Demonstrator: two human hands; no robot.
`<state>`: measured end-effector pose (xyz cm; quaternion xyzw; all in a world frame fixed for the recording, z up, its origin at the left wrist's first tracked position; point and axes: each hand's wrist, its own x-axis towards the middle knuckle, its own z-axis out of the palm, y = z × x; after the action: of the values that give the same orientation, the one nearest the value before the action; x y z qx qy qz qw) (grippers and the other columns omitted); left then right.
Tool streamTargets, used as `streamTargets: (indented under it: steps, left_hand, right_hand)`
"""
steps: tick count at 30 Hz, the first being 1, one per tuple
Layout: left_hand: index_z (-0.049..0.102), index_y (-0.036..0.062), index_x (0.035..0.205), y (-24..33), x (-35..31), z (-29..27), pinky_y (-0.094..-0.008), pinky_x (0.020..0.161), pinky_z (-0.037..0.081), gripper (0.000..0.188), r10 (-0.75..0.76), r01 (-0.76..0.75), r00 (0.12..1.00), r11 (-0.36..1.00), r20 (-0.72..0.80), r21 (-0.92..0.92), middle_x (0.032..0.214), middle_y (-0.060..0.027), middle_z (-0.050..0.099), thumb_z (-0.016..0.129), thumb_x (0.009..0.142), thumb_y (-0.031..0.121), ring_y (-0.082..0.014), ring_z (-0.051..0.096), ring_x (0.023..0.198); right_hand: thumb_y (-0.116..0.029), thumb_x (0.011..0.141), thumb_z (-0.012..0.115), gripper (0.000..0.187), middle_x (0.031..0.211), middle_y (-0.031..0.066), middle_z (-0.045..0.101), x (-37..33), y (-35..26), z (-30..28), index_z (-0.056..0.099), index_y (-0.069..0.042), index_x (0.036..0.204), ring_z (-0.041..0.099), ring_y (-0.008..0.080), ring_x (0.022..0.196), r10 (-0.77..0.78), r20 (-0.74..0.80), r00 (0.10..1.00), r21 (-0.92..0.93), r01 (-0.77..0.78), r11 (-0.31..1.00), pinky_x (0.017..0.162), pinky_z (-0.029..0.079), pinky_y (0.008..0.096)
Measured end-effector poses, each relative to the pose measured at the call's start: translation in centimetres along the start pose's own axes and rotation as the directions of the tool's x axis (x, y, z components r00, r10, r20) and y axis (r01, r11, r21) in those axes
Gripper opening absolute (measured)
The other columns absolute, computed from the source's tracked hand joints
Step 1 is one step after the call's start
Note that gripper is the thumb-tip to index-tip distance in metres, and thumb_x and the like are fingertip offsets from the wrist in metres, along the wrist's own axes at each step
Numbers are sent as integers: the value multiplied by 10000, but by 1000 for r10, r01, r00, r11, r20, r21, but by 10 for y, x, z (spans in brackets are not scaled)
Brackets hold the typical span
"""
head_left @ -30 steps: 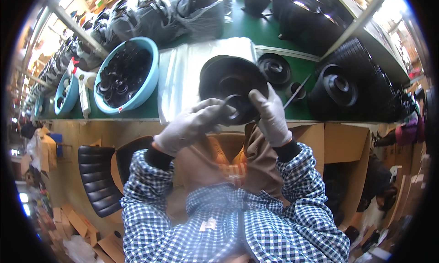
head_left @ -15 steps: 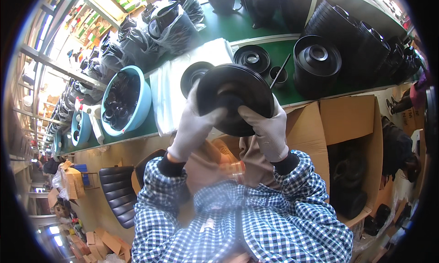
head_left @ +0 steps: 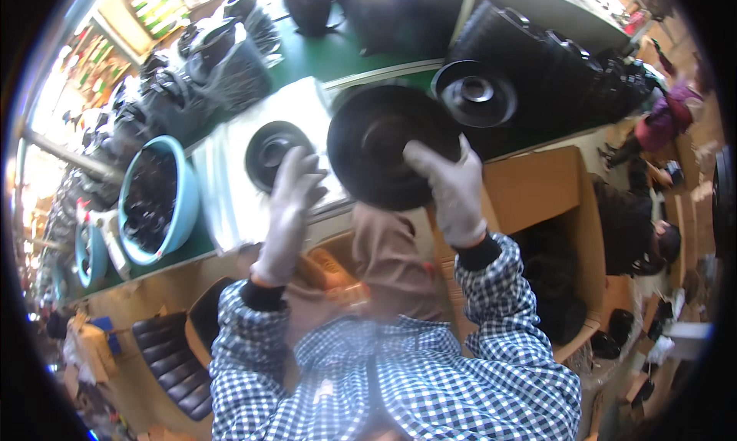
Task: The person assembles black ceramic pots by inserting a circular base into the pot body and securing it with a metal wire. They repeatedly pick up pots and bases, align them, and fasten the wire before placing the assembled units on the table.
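Our right hand (head_left: pixel 454 186) holds a large black disc (head_left: pixel 361 161); our left hand (head_left: pixel 289 201), loosely spread, is near a smaller disc (head_left: pixel 267 149).

The place looks like a factory workshop: beyond the gloved hands (head_left: pixel 454 191) runs a long green tabletop (head_left: pixel 301 57), with many matching black tubs (head_left: pixel 530 53) stacked close together ahead and to their right. To the left of the hands stand a light-blue basin (head_left: pixel 186 211) full of small black parts (head_left: pixel 150 199) and black vessels in clear plastic bags (head_left: pixel 230 72), while to their right are an open cardboard box (head_left: pixel 535 188) and, farther off, another person (head_left: pixel 666 122).
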<state>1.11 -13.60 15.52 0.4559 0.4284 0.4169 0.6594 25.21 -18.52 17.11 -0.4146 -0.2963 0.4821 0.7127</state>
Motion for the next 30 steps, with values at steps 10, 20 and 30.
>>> streamTargets:
  steps: [10,20,30]
  left_hand:
    - [615,-54,1460,-29,-63,-135,-345,1045,574,384,206,-158,941,969,-267,190,1268,-138,728,568,1113,106,-190,713,1124]
    - [662,-60,1387,-19,-119,-285,-280,946,581,306,576,-311,571,811,-585,495,1195,-93,764,603,1099,25,-139,721,1044]
    - [817,129,1199,14,1,-397,-474,1055,569,448,206,485,874,-300,-441,822,1235,-148,767,823,846,405,-346,735,1143]
  right_hand:
    - [-600,820,866,914,1295,305,735,175,-79,-123,655,77,1397,734,401,1197,-285,-176,942,-974,-209,-88,1055,561,432]
    - [-660,857,791,928,1454,304,629,182,-91,-117,578,-85,1554,595,477,1366,-281,-155,947,-699,-306,-646,1144,488,566]
    - [-296,973,756,506,1192,288,724,113,119,77,675,53,1331,687,459,1135,63,643,763,-764,634,117,1015,541,485]
